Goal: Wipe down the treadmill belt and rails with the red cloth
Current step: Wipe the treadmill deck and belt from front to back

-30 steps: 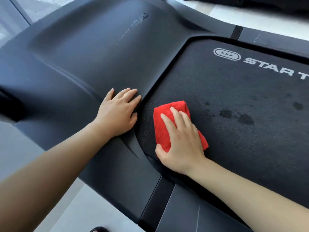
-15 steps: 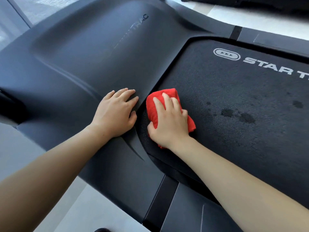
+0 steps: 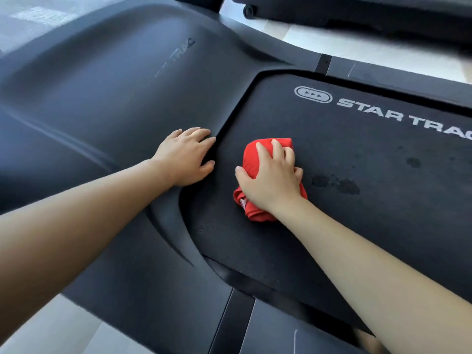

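One red cloth (image 3: 249,162) in right hand (image 3: 273,181) | left hand (image 3: 185,157) flat | one belt (image 3: 383,200)

A gym or fitness room: STAR TRAC treadmill (image 3: 143,103), second wheeled machine (image 3: 357,14) beyond, pale floor (image 3: 293,39).

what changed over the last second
The right hand slid the red cloth forward along the belt, and its fingers have curled, bunching the cloth. The left hand stayed flat on the motor cover; the dark spots remain.
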Tool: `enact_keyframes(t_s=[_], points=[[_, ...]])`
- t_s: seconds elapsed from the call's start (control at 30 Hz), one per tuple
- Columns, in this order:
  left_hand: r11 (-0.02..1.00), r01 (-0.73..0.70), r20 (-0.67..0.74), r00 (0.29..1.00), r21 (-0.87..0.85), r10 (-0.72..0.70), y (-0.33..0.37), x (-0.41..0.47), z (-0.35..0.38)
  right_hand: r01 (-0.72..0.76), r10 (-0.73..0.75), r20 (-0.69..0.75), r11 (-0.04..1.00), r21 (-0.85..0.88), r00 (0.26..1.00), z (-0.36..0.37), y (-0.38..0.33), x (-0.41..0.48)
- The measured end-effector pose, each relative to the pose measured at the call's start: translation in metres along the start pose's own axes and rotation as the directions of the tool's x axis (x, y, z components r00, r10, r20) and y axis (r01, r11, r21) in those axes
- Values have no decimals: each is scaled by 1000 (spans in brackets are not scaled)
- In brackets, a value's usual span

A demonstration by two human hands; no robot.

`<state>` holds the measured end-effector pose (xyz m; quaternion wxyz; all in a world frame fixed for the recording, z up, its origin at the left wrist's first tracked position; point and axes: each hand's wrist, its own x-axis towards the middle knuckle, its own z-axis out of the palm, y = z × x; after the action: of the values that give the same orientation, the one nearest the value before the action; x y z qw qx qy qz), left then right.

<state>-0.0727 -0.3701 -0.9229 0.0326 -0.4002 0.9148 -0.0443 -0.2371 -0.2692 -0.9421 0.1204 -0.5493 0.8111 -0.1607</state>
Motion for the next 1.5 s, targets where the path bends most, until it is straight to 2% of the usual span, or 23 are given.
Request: enact_keyframes(t_s=[0.1, 0.27, 0.6, 0.87, 0.97, 1.13, 1.33, 1.5], points=[[998, -52, 9, 999, 22, 52, -1, 27, 1, 14, -15, -25, 999, -43, 1000, 7, 2, 1], [992, -88, -15, 996, 87, 89, -14, 62, 9, 33, -32, -88, 999, 9, 996, 22, 0, 11], [994, -19, -103, 994, 109, 31, -20, 85, 21, 52, -48, -62, 997, 64, 997, 15, -3, 111], [989, -15, -81, 996, 145, 27, -18, 85, 21, 176, -168, -104, 981, 77, 980, 14, 23, 55], [988, -11, -90, 996, 152, 25, -18, 84, 22, 137, -127, -130, 988, 74, 983, 18, 21, 61], [989, -7, -86, 996, 145, 20, -16, 84, 19, 22, -18, -80, 998, 56, 997, 12, 2, 100], [988, -28, -56, 998, 151, 37, -18, 86, 18, 83, -71, -158, 994, 72, 985, 21, 11, 63], [991, -65, -49, 996, 114, 71, -21, 114, 12, -5, 23, -158, 994, 108, 987, 22, 6, 100]])
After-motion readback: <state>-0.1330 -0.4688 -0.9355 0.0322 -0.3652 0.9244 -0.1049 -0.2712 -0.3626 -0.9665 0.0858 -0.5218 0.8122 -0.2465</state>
